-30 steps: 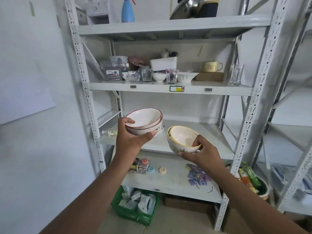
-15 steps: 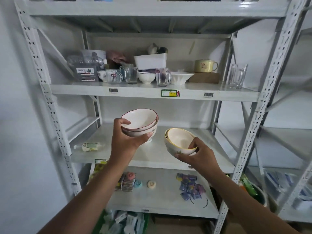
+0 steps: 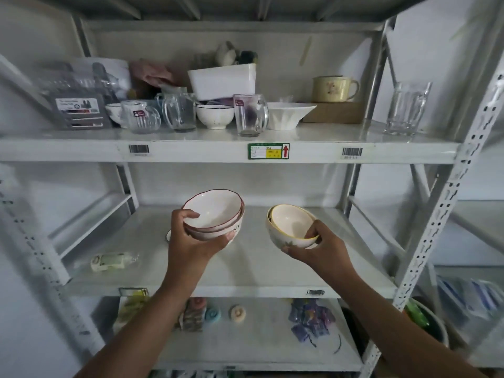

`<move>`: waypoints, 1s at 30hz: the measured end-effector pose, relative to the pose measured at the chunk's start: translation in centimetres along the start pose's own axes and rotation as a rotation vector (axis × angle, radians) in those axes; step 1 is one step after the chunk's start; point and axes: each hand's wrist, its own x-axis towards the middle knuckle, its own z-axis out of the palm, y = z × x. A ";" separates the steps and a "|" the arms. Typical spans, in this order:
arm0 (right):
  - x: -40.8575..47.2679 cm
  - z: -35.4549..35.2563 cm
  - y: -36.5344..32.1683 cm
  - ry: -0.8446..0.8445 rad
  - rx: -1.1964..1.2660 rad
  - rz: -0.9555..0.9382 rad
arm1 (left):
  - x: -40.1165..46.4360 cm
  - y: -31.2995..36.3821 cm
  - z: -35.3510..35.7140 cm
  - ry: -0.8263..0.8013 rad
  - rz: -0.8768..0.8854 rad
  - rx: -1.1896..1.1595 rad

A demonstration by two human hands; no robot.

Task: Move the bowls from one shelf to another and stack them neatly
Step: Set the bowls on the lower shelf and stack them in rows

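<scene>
Gripping nested stacks, both hands had risen in view against the rack since a moment before: the left hand (image 3: pixel 196 241) clasped the red-rimmed bowls (image 3: pixel 214 214), the right hand (image 3: pixel 319 246) the yellow-rimmed bowls (image 3: pixel 291 227), both above the middle shelf (image 3: pixel 245 268). Beyond, the upper shelf (image 3: pixel 191 152) loomed nearer, its glass mugs (image 3: pixel 251 114) blurred; the topmost items had gone from view.

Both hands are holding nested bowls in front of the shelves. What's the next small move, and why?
Probably lower the left hand to set its red-rimmed bowls on the bare middle shelf just below. The right hand holds the yellow-rimmed bowls, and the upper shelf looks crowded.
</scene>
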 end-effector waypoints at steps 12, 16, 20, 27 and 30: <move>10.8 3.2 8.4 -0.021 0.014 0.039 | 3.1 -9.0 7.7 0.086 -0.049 0.062; 12.9 5.6 10.7 0.004 0.034 0.093 | 4.1 -12.8 9.5 0.097 -0.105 0.090; 14.8 8.6 13.0 -0.002 0.000 0.113 | 5.2 -16.2 11.6 0.074 -0.149 0.126; 16.8 13.8 15.9 0.015 -0.060 0.208 | 6.7 -23.1 13.9 -0.012 -0.169 0.144; 17.7 15.3 17.0 0.020 -0.110 0.236 | 7.1 -25.7 14.7 -0.040 -0.182 0.126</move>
